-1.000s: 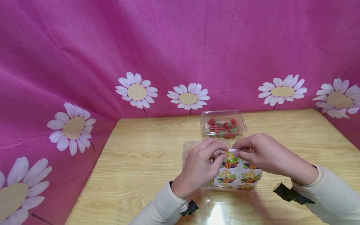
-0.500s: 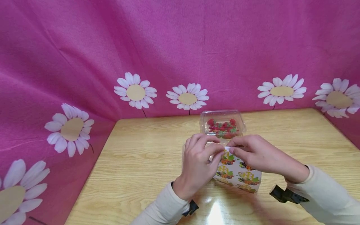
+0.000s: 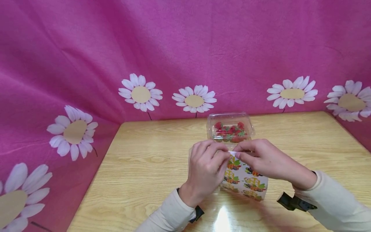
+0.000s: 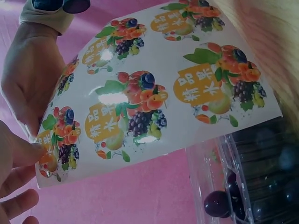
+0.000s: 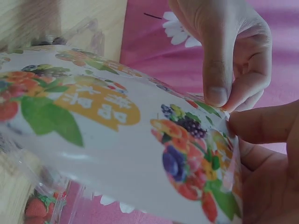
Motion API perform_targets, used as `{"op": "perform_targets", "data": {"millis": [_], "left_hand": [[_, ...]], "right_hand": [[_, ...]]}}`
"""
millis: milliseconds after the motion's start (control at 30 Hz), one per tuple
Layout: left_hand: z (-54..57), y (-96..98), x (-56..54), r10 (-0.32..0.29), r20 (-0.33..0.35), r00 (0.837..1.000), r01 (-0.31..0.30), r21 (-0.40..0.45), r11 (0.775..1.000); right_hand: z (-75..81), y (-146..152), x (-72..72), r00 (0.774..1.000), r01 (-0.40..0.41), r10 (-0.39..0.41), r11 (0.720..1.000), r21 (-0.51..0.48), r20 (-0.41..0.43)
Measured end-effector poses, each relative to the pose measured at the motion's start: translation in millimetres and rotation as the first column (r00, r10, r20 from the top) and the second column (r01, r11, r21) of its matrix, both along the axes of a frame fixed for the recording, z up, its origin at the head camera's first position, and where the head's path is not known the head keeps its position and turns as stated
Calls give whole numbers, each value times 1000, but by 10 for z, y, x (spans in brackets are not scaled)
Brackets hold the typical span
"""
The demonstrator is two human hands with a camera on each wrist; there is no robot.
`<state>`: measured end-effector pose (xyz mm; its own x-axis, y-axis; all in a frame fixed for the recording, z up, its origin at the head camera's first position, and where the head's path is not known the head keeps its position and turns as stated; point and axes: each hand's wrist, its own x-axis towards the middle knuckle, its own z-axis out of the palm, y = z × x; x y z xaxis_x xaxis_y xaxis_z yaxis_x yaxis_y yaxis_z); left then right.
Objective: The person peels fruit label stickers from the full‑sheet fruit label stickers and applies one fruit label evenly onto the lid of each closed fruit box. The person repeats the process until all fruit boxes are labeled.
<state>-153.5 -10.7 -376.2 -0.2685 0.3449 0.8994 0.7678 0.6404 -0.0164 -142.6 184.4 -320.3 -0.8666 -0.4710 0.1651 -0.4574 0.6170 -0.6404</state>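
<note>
A white sheet of stickers (image 4: 154,93), printed with repeated fruit clusters and yellow patches, hangs tilted and slightly bowed between the hands. With thumb and fingers, my left hand (image 3: 204,169) pinches its upper edge near one corner. Close beside it, my right hand (image 3: 268,159) pinches the same edge, the fingertips of both hands almost meeting. In the right wrist view the sheet (image 5: 107,154) curves away from the fingertips. A clear plastic box with dark round cherries (image 4: 217,204) lies under and behind the sheet, mostly hidden in the head view.
Farther back on the wooden table (image 3: 150,154) stands a clear plastic box (image 3: 251,126) of strawberries (image 3: 232,130). A pink cloth (image 3: 185,48) with white daisies hangs along the table's back and left side.
Both hands have shifted slightly left with the sticker sheet, and their fingertips have drawn closer together. The sheet's lower edge has tilted down at the right. The strawberry box stays put.
</note>
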Motion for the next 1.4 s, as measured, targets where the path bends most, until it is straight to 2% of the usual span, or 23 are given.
{"op": "perform_targets", "data": {"millis": [200,400,700,1033,1200,1400], "left_hand": [[-18,15,6,22,-34,999,-23,-28,999],[-26,21,12,30,-36,999,-32,-47,998],[-50,16,21,49,-45,998,-54,-102,993],[-67,44,57,75,-60,995,-81,-96,992],[-59,89,95,106,-32,994,-108,-78,991],[-71,105,127,104,12,994,-103,-87,991]], "right_hand": [[1,1,15,1000,22,-22,1000,4,19],[4,2,18,999,43,-43,999,2,18],[16,-24,9,993,114,-115,993,30,29],[4,-46,1,988,156,-156,987,29,11],[1,-64,-10,982,187,-187,982,30,0],[8,-66,-21,978,207,-207,978,19,17]]}}
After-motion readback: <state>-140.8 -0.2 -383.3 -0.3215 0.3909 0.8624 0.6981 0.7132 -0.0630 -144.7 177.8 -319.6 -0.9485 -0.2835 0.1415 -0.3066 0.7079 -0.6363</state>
